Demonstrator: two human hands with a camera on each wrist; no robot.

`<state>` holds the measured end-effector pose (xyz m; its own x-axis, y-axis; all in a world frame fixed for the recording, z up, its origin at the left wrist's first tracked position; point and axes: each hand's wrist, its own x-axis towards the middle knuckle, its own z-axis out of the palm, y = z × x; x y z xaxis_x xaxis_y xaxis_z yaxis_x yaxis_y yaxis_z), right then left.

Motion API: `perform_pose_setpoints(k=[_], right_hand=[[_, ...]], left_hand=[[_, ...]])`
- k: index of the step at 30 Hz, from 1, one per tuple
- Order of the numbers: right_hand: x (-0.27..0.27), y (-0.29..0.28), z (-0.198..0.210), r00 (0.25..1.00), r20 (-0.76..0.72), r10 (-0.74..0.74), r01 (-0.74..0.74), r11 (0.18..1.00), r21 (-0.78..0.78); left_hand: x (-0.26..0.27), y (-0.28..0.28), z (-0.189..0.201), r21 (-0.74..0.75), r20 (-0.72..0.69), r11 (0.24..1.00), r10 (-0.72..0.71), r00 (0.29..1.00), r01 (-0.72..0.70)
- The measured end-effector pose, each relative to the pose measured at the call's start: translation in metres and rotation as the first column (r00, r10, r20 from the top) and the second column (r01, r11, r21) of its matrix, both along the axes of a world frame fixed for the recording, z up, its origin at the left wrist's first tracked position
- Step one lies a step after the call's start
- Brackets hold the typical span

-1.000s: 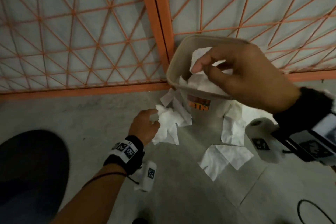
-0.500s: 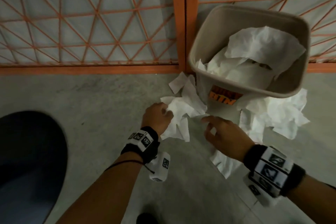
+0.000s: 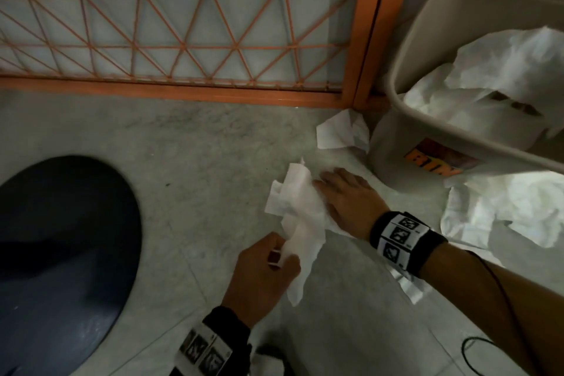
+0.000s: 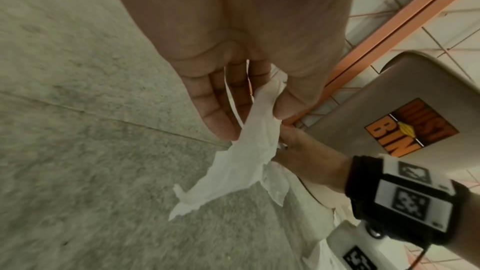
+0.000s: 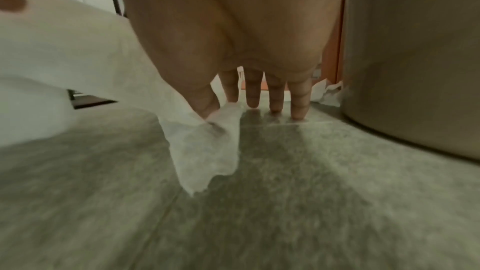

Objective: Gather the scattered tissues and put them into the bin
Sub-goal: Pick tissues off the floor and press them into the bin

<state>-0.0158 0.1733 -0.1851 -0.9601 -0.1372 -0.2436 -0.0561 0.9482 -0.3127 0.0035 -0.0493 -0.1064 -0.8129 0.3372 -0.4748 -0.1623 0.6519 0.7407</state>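
left hand (image 3: 262,275) pinches a crumpled white paper tissue (image 3: 297,217) between thumb and fingertips, lifting it so it hangs free for carrying. right hand (image 3: 348,201), fingers (image 5: 298,100) straight and spread with tips on the grey floor (image 3: 198,146), touches the same tissue, probably bunching it. beige plastic bin (image 3: 427,40), already part full, stands just beyond the right fingertips.

The left hand (image 4: 233,65) reaches down over the floor (image 4: 78,130), thumb and fingers pinching a white tissue (image 4: 241,161) that trails toward the camera. Just beyond the tissue, the right hand (image 4: 306,155) lies low beside the bin (image 4: 376,100), its wristband (image 4: 405,196) bearing black-and-white markers. The bin, labelled "DUST BIN" in orange, stands against an orange fence (image 4: 389,26).
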Motion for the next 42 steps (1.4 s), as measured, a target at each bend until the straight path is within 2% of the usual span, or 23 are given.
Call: perform_pose_setpoints(k=[3, 6, 8, 13, 17, 21, 24, 28, 32, 35, 39, 42], right_hand=[[0.001, 0.0, 0.0, 1.0, -0.026, -0.016, 0.017, 0.998, 0.06], [0.007, 0.003, 0.004, 0.996, -0.081, -0.032, 0.035, 0.999, 0.031], [0.013, 0.004, 0.006, 0.996, -0.064, -0.069, 0.069, 0.998, 0.0], [0.031, -0.002, 0.002, 0.996, 0.01, -0.088, 0.087, 0.995, 0.041], [0.047, 0.005, -0.001, 0.992, -0.117, -0.049, 0.053, 0.998, 0.034], [0.054, 0.015, 0.001, 0.993, -0.118, -0.021, 0.026, 0.999, 0.039], [0.06, 0.022, 0.001, 0.992, -0.121, -0.043, 0.035, 0.997, -0.063], [0.074, 0.028, 0.007, 0.99, -0.042, -0.132, 0.12, 0.969, -0.217], [0.09, 0.036, 0.026, 0.938, 0.036, -0.346, 0.339, 0.887, -0.314], [0.103, 0.043, 0.043, 0.907, 0.066, -0.416, 0.412, 0.843, -0.347], [0.123, 0.06, 0.057, 0.833, 0.032, -0.553, 0.513, 0.747, -0.423], [0.141, 0.075, 0.063, 0.782, -0.021, -0.623, 0.554, 0.711, -0.433]], left_hand=[[0.003, -0.004, 0.004, 0.002, -0.063, 0.999, 0.036, 0.997, -0.036], [-0.001, -0.006, 0.009, 0.044, -0.168, 0.994, 0.102, 0.98, -0.096], [-0.006, -0.006, 0.012, 0.079, -0.208, 0.992, 0.117, 0.971, -0.103], [-0.02, -0.008, 0.016, 0.106, -0.219, 0.979, 0.193, 0.956, -0.173], [-0.028, -0.013, 0.016, 0.105, -0.275, 0.97, 0.242, 0.93, -0.221], [-0.034, -0.011, 0.02, 0.142, -0.288, 0.958, 0.281, 0.916, -0.249], [-0.035, -0.005, 0.026, 0.204, -0.266, 0.936, 0.334, 0.904, -0.286], [-0.036, 0.002, 0.03, 0.289, -0.237, 0.911, 0.365, 0.9, -0.294], [-0.038, 0.014, 0.037, 0.305, -0.232, 0.914, 0.344, 0.91, -0.268], [-0.045, 0.025, 0.037, 0.254, -0.266, 0.947, 0.262, 0.928, -0.195], [-0.062, 0.044, 0.023, 0.131, -0.275, 0.984, 0.153, 0.949, -0.121], [-0.062, 0.07, 0.008, -0.06, -0.315, 0.998, -0.033, 0.948, 0.015]])
